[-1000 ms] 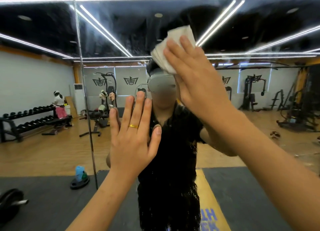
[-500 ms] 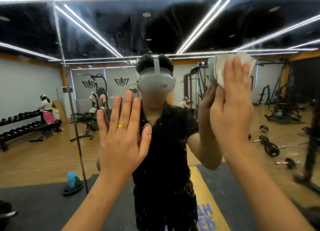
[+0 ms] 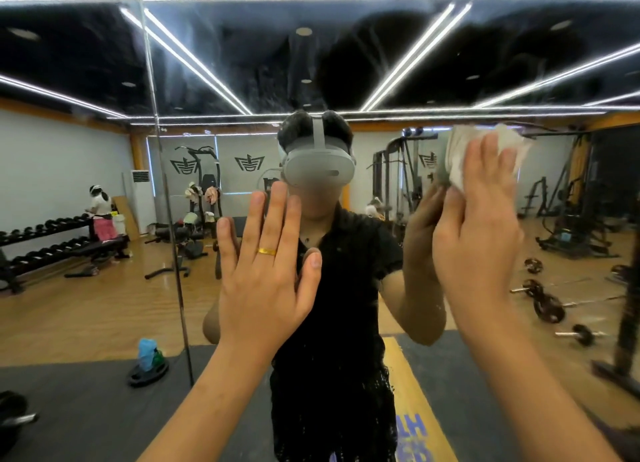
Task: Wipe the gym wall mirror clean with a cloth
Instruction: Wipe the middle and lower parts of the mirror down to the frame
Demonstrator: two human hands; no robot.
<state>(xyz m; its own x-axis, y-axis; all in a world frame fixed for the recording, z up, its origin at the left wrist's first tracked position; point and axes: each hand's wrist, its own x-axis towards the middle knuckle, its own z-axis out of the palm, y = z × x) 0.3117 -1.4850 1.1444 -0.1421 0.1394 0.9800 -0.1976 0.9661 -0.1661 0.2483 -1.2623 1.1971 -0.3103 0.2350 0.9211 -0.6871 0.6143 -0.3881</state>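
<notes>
Risks fresh palm smears on mirror (image 3: 346, 63) from flat, straight-fingered left hand (image 3: 266, 281), and missed streaks should cloth (image 3: 457, 156) slip under flat-pressing right hand (image 3: 478, 239).

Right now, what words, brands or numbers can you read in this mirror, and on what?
"AH", blue, on the yellow floor strip, mirrored and partly hidden; the row below is too blurred to read.
Wall emblems: crown shapes, no letters.
Nothing else readable.
</notes>
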